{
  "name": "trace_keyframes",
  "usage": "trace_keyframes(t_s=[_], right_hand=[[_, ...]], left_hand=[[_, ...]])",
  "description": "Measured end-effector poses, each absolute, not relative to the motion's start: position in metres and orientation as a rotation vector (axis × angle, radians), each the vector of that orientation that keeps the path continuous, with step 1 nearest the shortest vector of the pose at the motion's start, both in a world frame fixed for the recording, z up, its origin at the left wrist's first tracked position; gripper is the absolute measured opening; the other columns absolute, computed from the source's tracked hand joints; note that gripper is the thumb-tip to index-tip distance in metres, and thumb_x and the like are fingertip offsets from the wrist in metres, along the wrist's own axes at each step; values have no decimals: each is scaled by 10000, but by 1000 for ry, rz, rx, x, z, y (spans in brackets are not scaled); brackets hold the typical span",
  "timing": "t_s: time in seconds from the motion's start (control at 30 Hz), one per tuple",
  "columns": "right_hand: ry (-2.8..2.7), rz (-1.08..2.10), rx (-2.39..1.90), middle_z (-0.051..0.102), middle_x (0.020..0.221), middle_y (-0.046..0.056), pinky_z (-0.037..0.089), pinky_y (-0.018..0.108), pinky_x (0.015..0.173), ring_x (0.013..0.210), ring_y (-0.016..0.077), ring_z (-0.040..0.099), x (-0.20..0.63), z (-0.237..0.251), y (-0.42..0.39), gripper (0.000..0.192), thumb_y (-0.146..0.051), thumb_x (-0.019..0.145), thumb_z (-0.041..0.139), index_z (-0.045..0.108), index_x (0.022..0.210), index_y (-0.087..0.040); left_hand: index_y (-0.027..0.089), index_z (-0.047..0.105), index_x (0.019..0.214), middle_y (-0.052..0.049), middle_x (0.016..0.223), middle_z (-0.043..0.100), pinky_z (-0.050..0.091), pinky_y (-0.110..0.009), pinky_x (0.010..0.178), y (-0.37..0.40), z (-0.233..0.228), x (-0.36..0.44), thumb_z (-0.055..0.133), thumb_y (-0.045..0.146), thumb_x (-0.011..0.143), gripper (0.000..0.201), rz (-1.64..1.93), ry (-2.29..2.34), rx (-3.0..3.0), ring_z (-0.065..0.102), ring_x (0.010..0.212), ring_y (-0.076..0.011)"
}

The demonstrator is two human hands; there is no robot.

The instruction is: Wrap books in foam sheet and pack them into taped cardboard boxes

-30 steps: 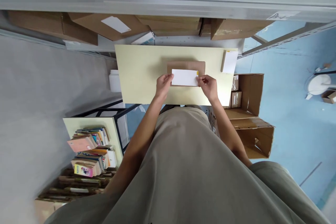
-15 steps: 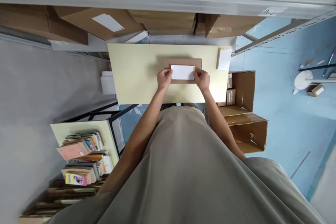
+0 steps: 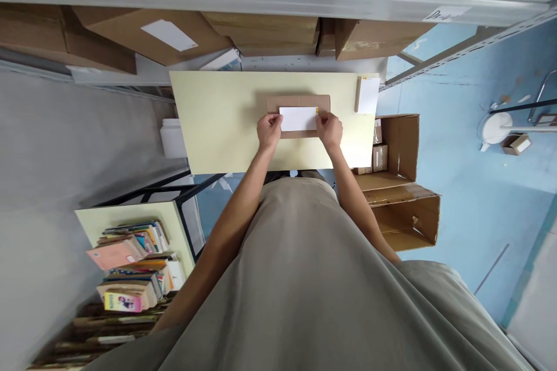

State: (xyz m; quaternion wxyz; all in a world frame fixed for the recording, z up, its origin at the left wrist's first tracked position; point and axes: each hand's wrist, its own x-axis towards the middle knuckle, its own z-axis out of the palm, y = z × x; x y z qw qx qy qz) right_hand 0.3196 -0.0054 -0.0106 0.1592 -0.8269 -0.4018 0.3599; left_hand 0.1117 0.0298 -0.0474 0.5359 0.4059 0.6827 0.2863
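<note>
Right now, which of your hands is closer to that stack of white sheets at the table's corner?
The right hand: the white sheets lie just beyond it, up and to its right. The left hand is farther left.

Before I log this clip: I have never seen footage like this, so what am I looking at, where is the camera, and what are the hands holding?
The camera sits on a person's head, looking down past their grey shirt; there is no machine. Both bare hands reach over a pale yellow table. The left hand and right hand pinch the two ends of a white label, held over a flat brown parcel lying on the table. A white stack lies at the table's right edge. Cardboard boxes stand on the blue floor to the right, and books sit on a lower table to the left.
</note>
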Motion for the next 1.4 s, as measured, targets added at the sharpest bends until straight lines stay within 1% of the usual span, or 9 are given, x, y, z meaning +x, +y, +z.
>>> trace_keyframes(t_s=[0.27, 0.63, 0.73, 0.8, 0.9, 0.97, 1.2, 1.33, 1.4], right_hand=[[-1201, 1027, -2423, 867, 1166, 167, 617, 492, 1061, 1121, 333, 802, 320, -11, -1, 210, -279, 1091, 627, 803, 1089, -164], [-1238, 1033, -2494, 842, 1160, 180, 621, 487, 1018, 1121, 342, 782, 319, -10, 1, 231, -315, 1113, 621, 783, 1139, -152], [-1318, 995, -2539, 815, 1234, 186, 612, 466, 983, 1110, 336, 771, 317, -5, -1, 267, -308, 1137, 577, 772, 1221, -146], [-1490, 904, -2495, 779, 1344, 200, 601, 448, 973, 1101, 317, 763, 312, -2, -7, 350, -270, 1157, 497, 743, 1369, -139], [-1804, 830, -2361, 739, 1414, 230, 584, 432, 972, 1105, 306, 751, 302, 0, -22, 523, -261, 1185, 383, 606, 1640, -129], [-1931, 844, -2322, 749, 1377, 248, 576, 432, 976, 1106, 311, 742, 294, 0, -35, 584, -263, 1194, 331, 528, 1720, -101], [-2186, 904, -2140, 772, 1359, 217, 547, 409, 1033, 1158, 306, 727, 277, 3, -47, 569, -258, 1218, 294, 604, 1677, -126], [-2013, 833, -2356, 759, 1376, 249, 559, 421, 990, 1094, 302, 741, 284, 6, -27, 610, -189, 1192, 268, 512, 1740, -77], [-2076, 853, -2329, 754, 1387, 240, 556, 419, 995, 1107, 298, 743, 284, 10, -19, 614, -163, 1175, 297, 517, 1745, -104]], left_hand=[[195, 786, 937, -72, 983, 810, 572, -345, 911, 28, -49, 114, 748, 251, 958, 71, 702, 1715, 959, 742, 937, -229], [217, 774, 934, -62, 956, 812, 596, -361, 942, 27, -58, 113, 753, 245, 951, 39, 709, 1748, 1002, 763, 964, -240], [211, 769, 928, -66, 933, 798, 593, -365, 940, 27, -58, 114, 755, 245, 959, 48, 700, 1768, 1000, 763, 971, -247], [210, 769, 934, -68, 937, 796, 591, -365, 940, 27, -57, 114, 751, 248, 969, 55, 699, 1775, 997, 762, 971, -246], [210, 771, 951, -70, 965, 806, 590, -359, 944, 27, -56, 114, 746, 253, 980, 58, 701, 1772, 1001, 760, 973, -240], [207, 772, 957, -75, 986, 814, 591, -357, 946, 26, -55, 114, 746, 260, 985, 65, 703, 1761, 1010, 761, 979, -239], [215, 771, 960, -89, 1043, 838, 594, -377, 971, 26, -54, 113, 751, 298, 989, 90, 682, 1766, 1011, 773, 1015, -257], [216, 761, 951, -93, 1038, 832, 592, -383, 979, 27, -53, 115, 745, 284, 983, 77, 673, 1779, 1001, 772, 1015, -259], [219, 753, 945, -92, 1045, 831, 589, -382, 981, 27, -52, 116, 735, 272, 985, 69, 669, 1799, 1002, 772, 1014, -257]])
